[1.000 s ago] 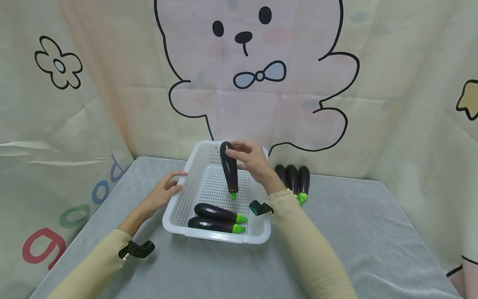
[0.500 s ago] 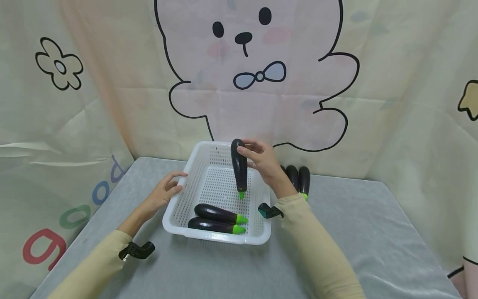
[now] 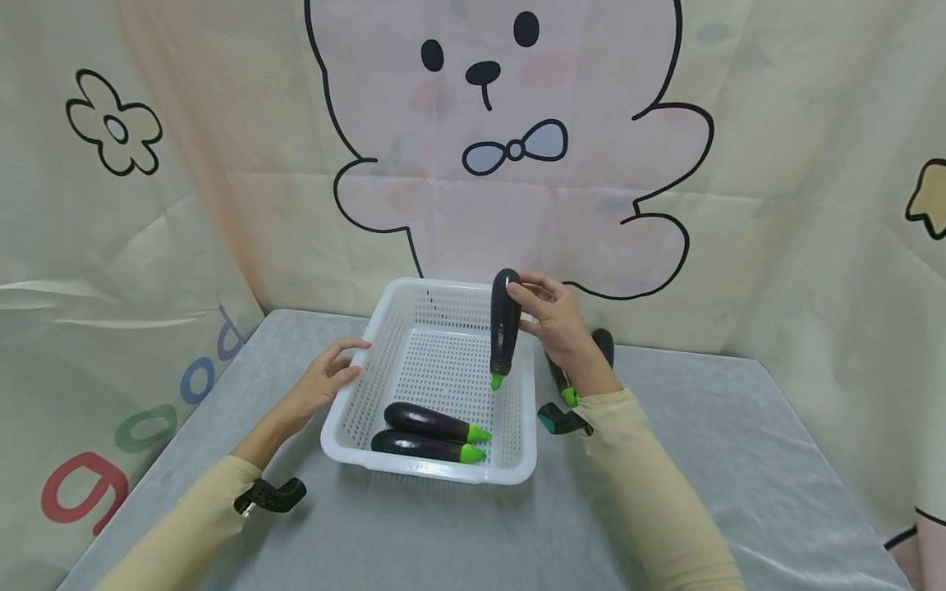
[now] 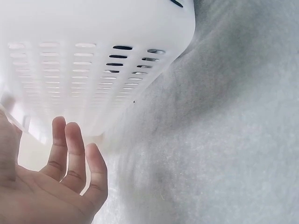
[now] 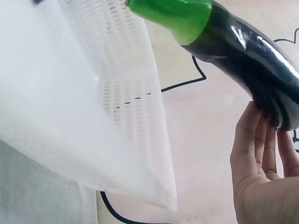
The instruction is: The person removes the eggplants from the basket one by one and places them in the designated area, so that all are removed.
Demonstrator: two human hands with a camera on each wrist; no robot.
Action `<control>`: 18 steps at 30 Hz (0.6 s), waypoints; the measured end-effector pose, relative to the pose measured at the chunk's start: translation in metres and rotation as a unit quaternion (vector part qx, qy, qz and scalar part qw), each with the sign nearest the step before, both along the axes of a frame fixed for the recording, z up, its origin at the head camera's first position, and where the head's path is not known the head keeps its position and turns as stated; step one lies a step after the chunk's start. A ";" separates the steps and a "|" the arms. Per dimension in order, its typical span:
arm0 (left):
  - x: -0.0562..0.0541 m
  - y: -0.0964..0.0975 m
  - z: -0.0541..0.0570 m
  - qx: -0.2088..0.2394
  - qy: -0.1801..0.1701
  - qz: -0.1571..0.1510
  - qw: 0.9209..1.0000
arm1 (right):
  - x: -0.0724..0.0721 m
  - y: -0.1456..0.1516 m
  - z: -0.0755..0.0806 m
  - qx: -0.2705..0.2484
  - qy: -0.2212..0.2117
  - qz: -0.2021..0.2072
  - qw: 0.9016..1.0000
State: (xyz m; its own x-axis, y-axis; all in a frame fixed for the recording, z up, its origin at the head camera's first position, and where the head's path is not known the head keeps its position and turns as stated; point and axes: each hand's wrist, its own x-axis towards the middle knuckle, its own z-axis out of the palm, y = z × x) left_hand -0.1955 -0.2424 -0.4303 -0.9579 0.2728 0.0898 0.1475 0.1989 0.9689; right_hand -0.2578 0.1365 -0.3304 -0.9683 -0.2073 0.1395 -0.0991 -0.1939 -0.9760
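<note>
Right hand (image 3: 556, 320) holds eggplant (image 3: 505, 328) (near basket edge (image 3: 529, 445)).

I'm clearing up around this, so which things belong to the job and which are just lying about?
In the job: held eggplant; white basket; two eggplants inside it; probably the partly hidden eggplants beside it.

Just around: grey tablecloth; cartoon-print backdrop; black wrist devices.
</note>
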 end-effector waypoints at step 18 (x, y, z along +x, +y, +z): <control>-0.002 -0.013 0.006 -0.004 -0.014 -0.025 1.000 | 0.007 0.057 -0.004 -0.026 -0.010 -0.026 0.999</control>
State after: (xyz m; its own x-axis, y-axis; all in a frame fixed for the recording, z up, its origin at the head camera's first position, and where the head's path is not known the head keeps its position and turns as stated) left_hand -0.1975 -0.2550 -0.4246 -0.9453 0.3203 0.0613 0.1307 0.2000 0.9710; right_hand -0.2508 0.1940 -0.3342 -0.9802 -0.1504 0.1286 -0.0899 -0.2402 -0.9666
